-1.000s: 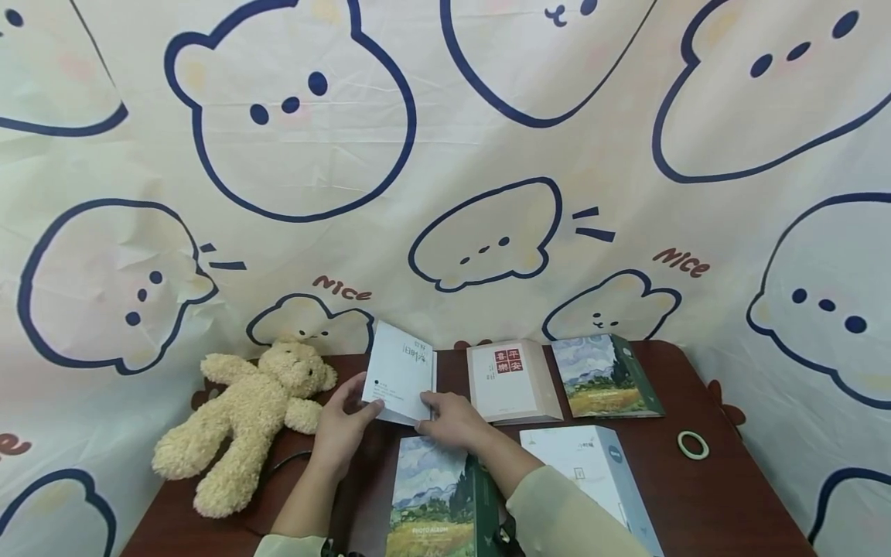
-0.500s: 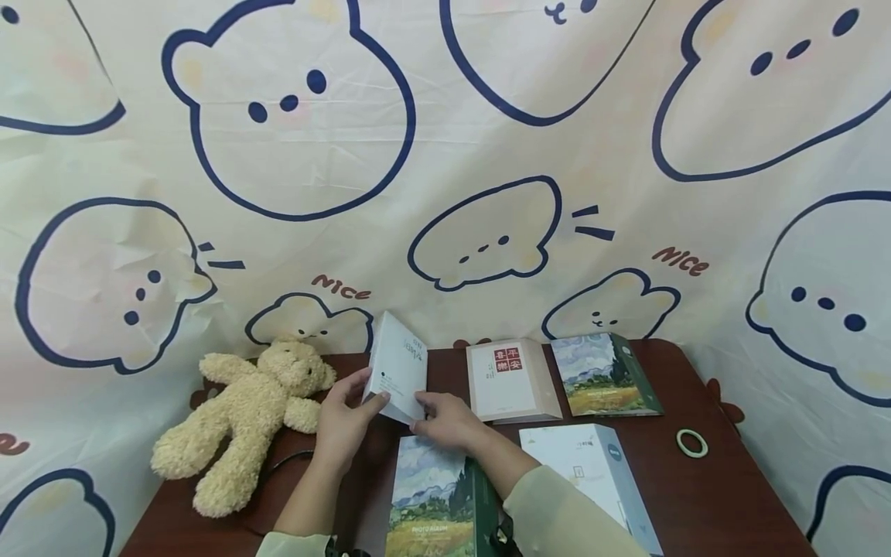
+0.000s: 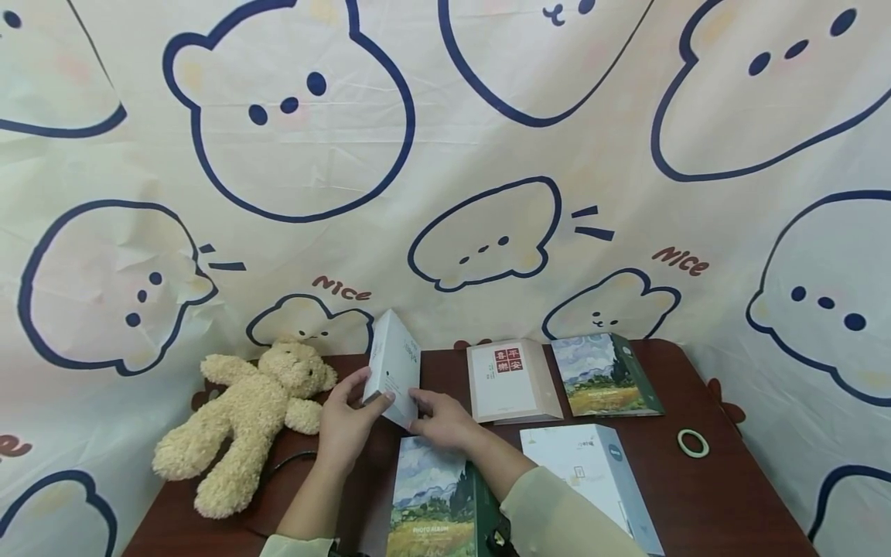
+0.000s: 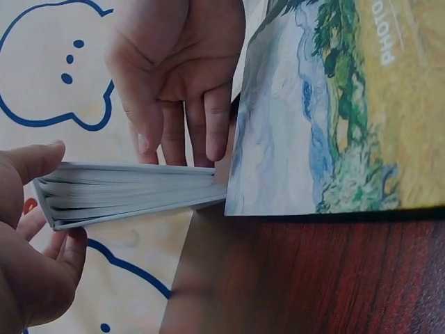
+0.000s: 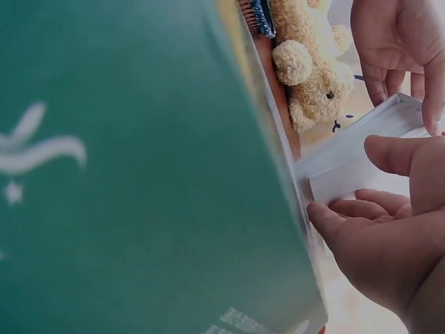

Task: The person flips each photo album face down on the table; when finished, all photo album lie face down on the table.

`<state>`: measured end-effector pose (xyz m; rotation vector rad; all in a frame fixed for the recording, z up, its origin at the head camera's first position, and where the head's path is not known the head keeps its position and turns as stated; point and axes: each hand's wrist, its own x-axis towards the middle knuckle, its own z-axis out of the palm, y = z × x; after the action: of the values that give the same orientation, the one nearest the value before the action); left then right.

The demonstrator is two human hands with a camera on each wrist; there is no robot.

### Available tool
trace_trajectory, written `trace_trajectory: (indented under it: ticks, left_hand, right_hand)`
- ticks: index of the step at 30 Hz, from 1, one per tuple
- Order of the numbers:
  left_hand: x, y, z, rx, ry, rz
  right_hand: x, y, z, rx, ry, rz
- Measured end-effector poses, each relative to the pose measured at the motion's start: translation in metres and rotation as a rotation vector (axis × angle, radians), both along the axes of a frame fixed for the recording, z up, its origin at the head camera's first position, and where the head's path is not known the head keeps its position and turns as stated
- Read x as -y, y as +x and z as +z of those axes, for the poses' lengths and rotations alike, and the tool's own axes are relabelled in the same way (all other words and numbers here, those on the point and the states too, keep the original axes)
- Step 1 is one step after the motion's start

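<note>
A white photo album (image 3: pixel 397 367) stands tilted above the far side of the brown table. My left hand (image 3: pixel 341 433) grips it at the spine, thumb on one cover and fingers on the other, as the left wrist view shows with the page edges (image 4: pixel 132 188) between. At its lower right edge, my right hand (image 3: pixel 445 422) holds the album, thumb on one side and fingers on the other in the right wrist view. Just below the hands lies a landscape-painted photo album (image 3: pixel 431 503), partly covered by the right forearm.
A teddy bear (image 3: pixel 244 425) lies at left, near a black cable (image 3: pixel 292 458). Rightward are a beige album (image 3: pixel 511 387), another landscape-painted album (image 3: pixel 602 375), a white-and-blue album (image 3: pixel 585 472) and a pale green ring (image 3: pixel 692 444). A patterned curtain (image 3: pixel 480 155) hangs behind.
Both hands have turned the white photo album, so its front cover faces further right and its spine shows more. The right hand has shifted slightly left; the other albums have stayed put.
</note>
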<state>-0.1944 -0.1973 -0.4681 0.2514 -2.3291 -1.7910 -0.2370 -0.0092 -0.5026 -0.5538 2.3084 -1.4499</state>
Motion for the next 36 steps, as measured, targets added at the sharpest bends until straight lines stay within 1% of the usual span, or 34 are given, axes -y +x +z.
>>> trace_trajectory:
  ticks: [8, 14, 22, 28, 31, 36]
  left_hand:
    - [-0.003, 0.001, 0.002, -0.011, -0.010, -0.001]
    - [-0.003, 0.001, 0.000, -0.012, -0.031, 0.006]
    - [-0.006, 0.001, 0.001, 0.030, 0.015, 0.004]
    - [-0.010, 0.000, -0.003, 0.045, 0.076, -0.032]
    - [-0.012, 0.000, -0.005, 0.043, 0.096, -0.044]
    - [-0.014, 0.001, -0.009, 0.042, 0.056, -0.048]
  right_hand:
    - [0.000, -0.002, -0.001, 0.025, -0.075, -0.009]
    - [-0.002, 0.000, 0.000, 0.053, -0.120, -0.002]
    - [-0.004, -0.001, 0.003, 0.065, -0.165, -0.003]
    - [-0.006, -0.001, 0.005, 0.056, -0.192, -0.003]
    - [-0.007, -0.001, 0.007, 0.065, -0.220, -0.011]
    - [-0.011, -0.001, 0.011, 0.081, -0.249, -0.029]
